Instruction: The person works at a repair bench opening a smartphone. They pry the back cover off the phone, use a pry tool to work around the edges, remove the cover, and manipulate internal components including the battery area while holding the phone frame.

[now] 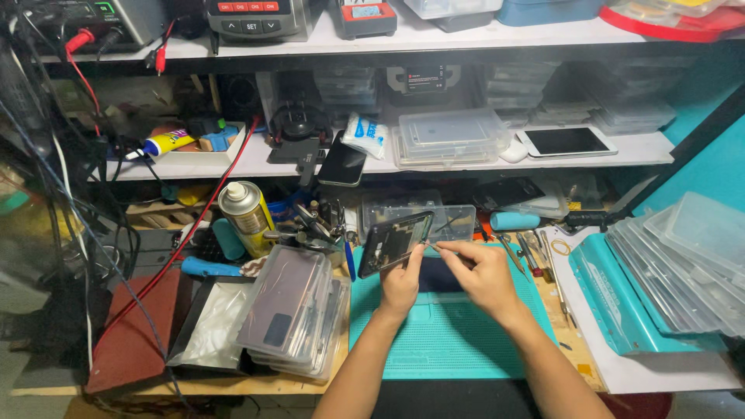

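My left hand point(401, 284) holds a dark phone frame point(394, 241) upright and tilted above a teal work mat point(446, 341). My right hand point(482, 273) pinches thin metal tweezers point(439, 247) whose tip touches the right edge of the phone frame. A dark flat part point(441, 275) lies on the mat under and between my hands, partly hidden by them.
A stack of clear plastic cases point(293, 310) lies left of the mat. A yellow spray can point(246, 214) and a tool holder point(318, 225) stand behind. Hand tools point(531, 252) lie at the right, beside teal and clear boxes point(667, 271). Shelves hold a white tablet point(566, 141) and boxes.
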Action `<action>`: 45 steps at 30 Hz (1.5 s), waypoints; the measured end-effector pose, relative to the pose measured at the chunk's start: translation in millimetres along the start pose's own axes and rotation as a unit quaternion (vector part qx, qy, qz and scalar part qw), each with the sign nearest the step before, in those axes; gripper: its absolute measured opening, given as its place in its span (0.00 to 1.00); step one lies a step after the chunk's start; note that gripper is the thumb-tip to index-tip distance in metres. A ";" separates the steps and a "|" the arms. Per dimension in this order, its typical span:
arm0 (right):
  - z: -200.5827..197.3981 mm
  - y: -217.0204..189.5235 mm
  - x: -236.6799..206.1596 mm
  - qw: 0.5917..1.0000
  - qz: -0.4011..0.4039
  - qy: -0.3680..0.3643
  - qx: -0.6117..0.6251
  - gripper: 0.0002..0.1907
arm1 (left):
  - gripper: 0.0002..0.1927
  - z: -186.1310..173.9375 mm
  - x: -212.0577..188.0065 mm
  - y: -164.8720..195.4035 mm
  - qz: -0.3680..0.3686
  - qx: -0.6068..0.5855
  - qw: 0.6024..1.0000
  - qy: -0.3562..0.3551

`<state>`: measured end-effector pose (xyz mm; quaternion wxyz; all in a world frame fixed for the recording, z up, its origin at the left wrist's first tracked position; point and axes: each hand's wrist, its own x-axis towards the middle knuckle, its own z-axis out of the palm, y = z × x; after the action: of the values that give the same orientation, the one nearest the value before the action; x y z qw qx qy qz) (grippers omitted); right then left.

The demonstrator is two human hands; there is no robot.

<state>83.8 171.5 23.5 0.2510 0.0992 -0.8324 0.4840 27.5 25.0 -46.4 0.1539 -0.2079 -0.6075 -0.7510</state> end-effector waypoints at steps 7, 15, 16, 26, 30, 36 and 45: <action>13.6 45.3 7.8 0.978 0.173 -0.018 0.113 0.11 | 0.11 -4.6 7.0 -0.2 -0.022 0.009 1.000 -0.013; 16.6 29.7 -2.0 0.987 0.131 0.015 0.096 0.11 | 0.17 -7.3 10.9 3.6 -0.134 -0.269 0.954 -0.022; 16.5 26.0 -3.2 0.988 0.119 0.019 0.095 0.11 | 0.17 -7.7 9.9 4.1 -0.132 -0.270 0.954 -0.022; 16.8 13.4 -0.3 0.991 0.105 0.019 0.084 0.11 | 0.17 -7.0 7.8 1.8 -0.130 -0.268 0.954 -0.032; 15.2 17.2 2.5 0.990 0.121 0.011 0.071 0.11 | 0.18 -6.3 6.2 -7.6 -0.109 -0.232 0.966 -0.032; -3.6 41.1 12.1 0.876 0.372 -0.102 0.290 0.15 | 0.11 -8.9 5.7 -3.8 -0.074 0.152 0.985 -0.038; 10.3 64.3 7.9 0.912 0.233 -0.061 0.332 0.12 | 0.31 -10.9 16.0 53.9 0.207 0.202 0.953 -0.090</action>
<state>47.5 196.2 -25.3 0.0329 0.0093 -0.6370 0.7701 38.4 3.1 5.4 0.2895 -0.3603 -0.7018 -0.5421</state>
